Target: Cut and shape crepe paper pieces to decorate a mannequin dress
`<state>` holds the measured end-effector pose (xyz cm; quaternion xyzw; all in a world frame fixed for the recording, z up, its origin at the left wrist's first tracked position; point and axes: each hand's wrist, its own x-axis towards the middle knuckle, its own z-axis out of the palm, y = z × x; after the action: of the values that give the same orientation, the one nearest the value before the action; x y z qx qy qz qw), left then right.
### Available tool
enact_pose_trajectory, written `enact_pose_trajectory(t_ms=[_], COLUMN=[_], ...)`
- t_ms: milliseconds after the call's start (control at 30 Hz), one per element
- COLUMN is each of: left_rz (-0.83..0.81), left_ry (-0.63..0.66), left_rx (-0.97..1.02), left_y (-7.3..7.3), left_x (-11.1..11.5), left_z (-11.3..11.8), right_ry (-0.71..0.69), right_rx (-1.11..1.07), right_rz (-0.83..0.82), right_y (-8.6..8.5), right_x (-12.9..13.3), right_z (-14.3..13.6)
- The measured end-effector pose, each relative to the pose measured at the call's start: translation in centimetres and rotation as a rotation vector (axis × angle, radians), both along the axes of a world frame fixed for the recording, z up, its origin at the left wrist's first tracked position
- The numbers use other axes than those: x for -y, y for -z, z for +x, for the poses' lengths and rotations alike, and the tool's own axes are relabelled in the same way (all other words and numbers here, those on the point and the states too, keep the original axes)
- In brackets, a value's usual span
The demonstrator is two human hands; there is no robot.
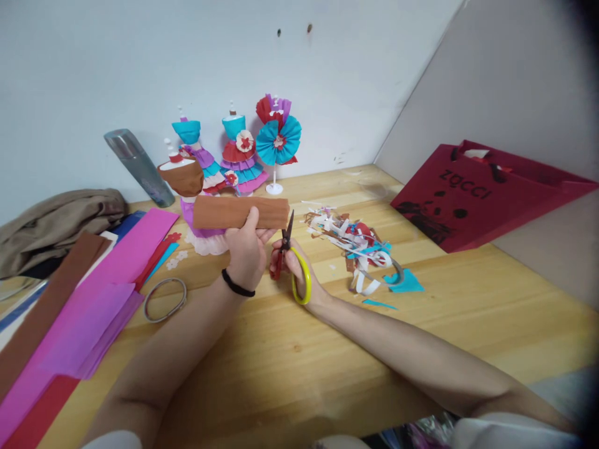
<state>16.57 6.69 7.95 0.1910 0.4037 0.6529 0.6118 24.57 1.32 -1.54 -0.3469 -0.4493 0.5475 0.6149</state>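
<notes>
Head view: left hand (246, 254) pinches paper (219, 213) stretching either side of its thumb; right hand (294, 264) grips scissors (286, 240) at the paper's right end.

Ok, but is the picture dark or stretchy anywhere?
Head view: the right edge fades to black; in that view, the red bag looks stretched, perhaps by a wide lens; also in the head view, soft shadow dims the tabletop near the bottom.
</notes>
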Motion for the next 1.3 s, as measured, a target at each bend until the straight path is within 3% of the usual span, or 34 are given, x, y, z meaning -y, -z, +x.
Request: enact_pose_trajectory(t_ms=[1300], left_rz=[-0.014], left_ry=[-0.038], left_rx=[0.001], left_y=[-0.2], left_x=[-0.1], left_z=[0.2], right_ry=[0.094], right_rx=[0.119], right_rz=[-0.037], right_y=[-1.2], right_x=[0.4], right_z=[-0.7])
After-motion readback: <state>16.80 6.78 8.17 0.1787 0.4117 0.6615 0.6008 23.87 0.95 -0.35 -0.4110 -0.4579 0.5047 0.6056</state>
